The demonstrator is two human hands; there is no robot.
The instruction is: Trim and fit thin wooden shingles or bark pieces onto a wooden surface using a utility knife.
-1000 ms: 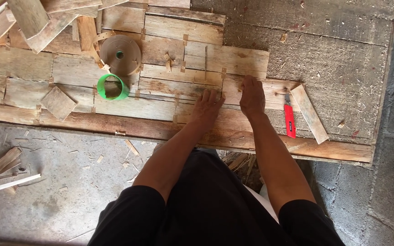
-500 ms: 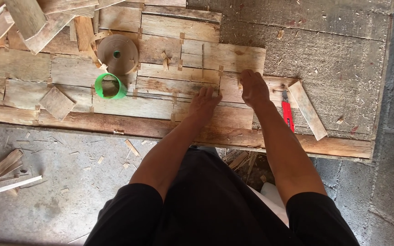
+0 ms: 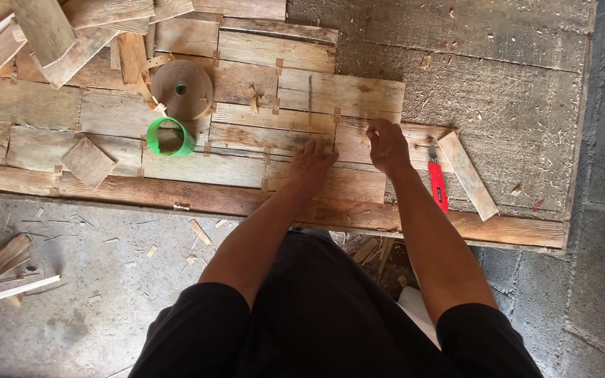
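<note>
My left hand [image 3: 312, 165] lies flat, fingers together, on a weathered wooden plank [image 3: 246, 136] of a panel made from taped boards. My right hand [image 3: 386, 145] rests just to its right on a neighbouring plank [image 3: 350, 94], fingers curled, fingertips pressing the board near a seam; whether it pinches anything is hidden. A red utility knife [image 3: 437, 183] lies right of my right wrist. A brown tape roll [image 3: 182, 89] and a green tape ring [image 3: 170, 136] sit to the left.
A loose wooden slat [image 3: 467, 174] lies diagonally right of the knife. A small square offcut [image 3: 89, 162] rests at the left. Stacked planks [image 3: 43, 31] fill the top left. Wood chips and sticks [image 3: 1, 269] litter the concrete floor below the panel's edge.
Both hands have slid slightly left along the planks. My right hand's fingers have curled from flat to a pressing grip at the seam.
</note>
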